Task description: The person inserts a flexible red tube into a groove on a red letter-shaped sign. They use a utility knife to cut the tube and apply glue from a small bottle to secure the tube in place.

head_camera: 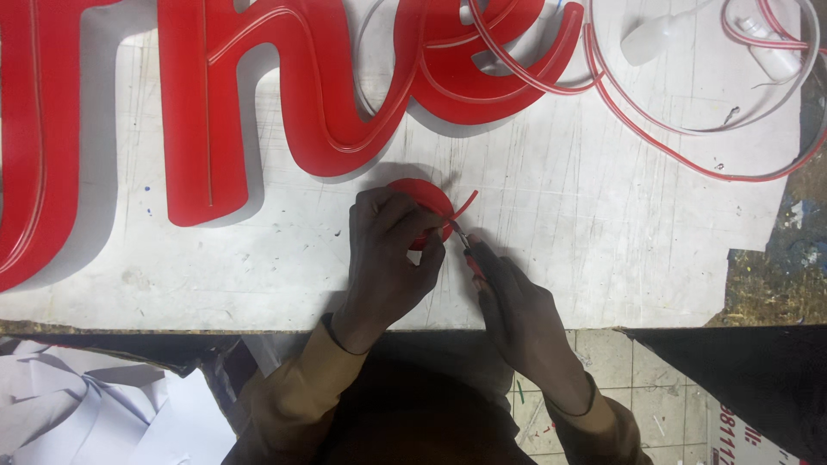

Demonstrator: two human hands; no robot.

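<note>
my left hand (pixel 389 255) is curled over a small round red disc (pixel 428 200) sitting on the white tabletop (pixel 603 224), fingers bent and pressed down on its near edge, pinching it in place. the disc is just below the big red script letters (pixel 284 95) that run across the top of the table, close to them but i can't tell if it touches.

my right hand (pixel 510 303) is closed around a small cutter (pixel 466 247) with a reddish handle, fingers wrapped tight together, its tip pointing up at the disc's right edge. a short bit of red strip (pixel 465 203) sticks out from the disc right there, angled up and to the right, and the cutter tip is right next to its base.

further up on the right, long loops of red and white strip (pixel 689 142) are sprawled over the table, well apart from my hands. crumpled white paper (pixel 77 405) sits down below the table edge on my left.
</note>
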